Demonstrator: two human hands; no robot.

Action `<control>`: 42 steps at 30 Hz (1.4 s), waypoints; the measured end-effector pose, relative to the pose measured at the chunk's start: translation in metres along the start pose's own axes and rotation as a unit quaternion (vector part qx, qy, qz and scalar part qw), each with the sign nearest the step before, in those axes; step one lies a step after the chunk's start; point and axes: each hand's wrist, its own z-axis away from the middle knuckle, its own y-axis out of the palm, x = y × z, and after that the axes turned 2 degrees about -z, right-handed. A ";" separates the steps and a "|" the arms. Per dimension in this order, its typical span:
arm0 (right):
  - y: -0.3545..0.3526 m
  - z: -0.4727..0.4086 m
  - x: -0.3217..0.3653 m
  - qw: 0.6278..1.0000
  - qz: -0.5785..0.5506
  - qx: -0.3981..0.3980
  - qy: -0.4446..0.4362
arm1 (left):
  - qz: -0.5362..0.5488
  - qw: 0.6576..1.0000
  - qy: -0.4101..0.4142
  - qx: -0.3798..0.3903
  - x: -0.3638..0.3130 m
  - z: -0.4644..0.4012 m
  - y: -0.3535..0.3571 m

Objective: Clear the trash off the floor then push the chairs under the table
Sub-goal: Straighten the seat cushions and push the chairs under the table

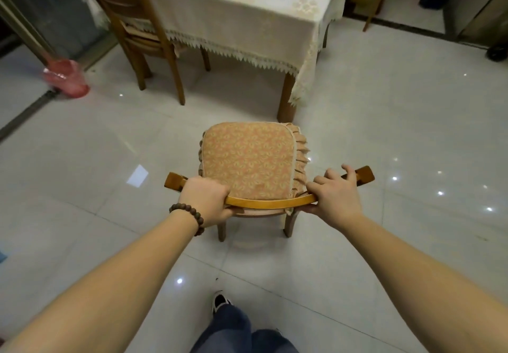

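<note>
Gripping the curved top rail of a wooden chair [270,203] at frame center, both hands are on it. Left hand [204,201] sits at the left part of the rail, fingers [217,187] together and clamped over the wood, a dark bead bracelet [189,216] on the wrist. Right hand [336,198] is on the right part of the rail, thumb under, fingers [327,174] spread loosely over the top, so the hold looks lighter on that side. Chair faces away toward the counter [247,9], its seat covered by an orange patterned cushion [247,160] with a ruffled edge. Chair stands out on the floor [398,119], its front edge near the counter's near right leg [286,100], not under it. Counter is in the upper middle of the frame, draped in a pale cloth with a zigzag lace hem. A second wooden chair [137,31] stands at the upper left, its seat partly tucked under the cloth. A pink plastic bag [67,78], blurred, sits on the floor at the left edge, well apart from both chairs. Glossy white tiles show light reflections. Person's jeans leg and a shoe [220,300] show at bottom center. Another person's dark shoe [431,2] is at the upper right.
</note>
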 end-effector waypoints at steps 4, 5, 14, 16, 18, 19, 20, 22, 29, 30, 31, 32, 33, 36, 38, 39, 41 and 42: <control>0.000 -0.013 -0.008 1.000 -0.012 -0.020 -0.014 | -0.001 1.000 -0.008 -0.010 -0.002 -0.009 -0.004; 0.000 -0.018 -0.011 1.000 -0.011 -0.016 -0.016 | 0.000 1.000 -0.012 -0.009 -0.002 -0.012 -0.005; 0.001 -0.076 -0.033 0.999 0.015 -0.014 -0.034 | -0.013 1.000 -0.026 0.003 0.023 -0.058 -0.006; -0.001 -0.093 -0.037 0.999 0.010 -0.027 -0.038 | -0.018 1.000 -0.024 -0.001 0.035 -0.073 -0.005; -0.001 -0.113 -0.041 0.999 0.011 -0.035 -0.040 | -0.018 1.000 -0.023 -0.007 0.049 -0.089 -0.005; -0.001 -0.125 -0.043 0.998 0.013 -0.039 -0.040 | -0.019 0.999 -0.024 -0.007 0.058 -0.099 -0.005; 0.000 -0.138 -0.044 0.998 0.013 -0.042 -0.041 | -0.019 0.999 -0.026 -0.006 0.066 -0.109 -0.006; 0.000 -0.166 -0.048 0.998 0.012 -0.050 -0.041 | -0.019 0.999 -0.031 0.001 0.085 -0.132 -0.007; 0.002 -0.262 -0.057 0.998 0.008 -0.054 -0.033 | -0.019 0.999 -0.029 0.014 0.145 -0.205 -0.002; 0.002 -0.275 -0.059 0.998 0.009 -0.056 -0.033 | -0.019 0.999 -0.029 0.014 0.154 -0.214 0.000; 0.003 -0.287 -0.060 0.998 0.010 -0.060 -0.034 | -0.020 0.999 -0.029 0.015 0.163 -0.224 0.001; 0.003 -0.301 -0.062 0.997 0.009 -0.064 -0.036 | -0.021 0.999 -0.029 0.014 0.172 -0.234 0.002; 0.003 -0.313 -0.063 0.997 0.007 -0.067 -0.037 | -0.019 0.999 -0.029 0.013 0.182 -0.244 0.002; 0.003 -0.350 -0.069 0.997 0.002 -0.074 -0.036 | -0.017 1.000 -0.023 0.009 0.207 -0.272 0.004; 0.005 -0.371 -0.072 0.997 0.002 -0.071 -0.034 | -0.023 1.000 -0.018 0.007 0.222 -0.291 0.008; 0.006 -0.381 -0.073 0.997 0.002 -0.067 -0.033 | -0.025 1.000 -0.016 0.007 0.229 -0.300 0.010; 0.011 -0.401 -0.075 0.998 0.003 -0.060 -0.027 | -0.029 0.999 -0.012 0.014 0.240 -0.318 0.015; 0.014 -0.411 -0.076 0.998 0.005 -0.059 -0.024 | -0.033 0.999 -0.011 0.017 0.246 -0.327 0.017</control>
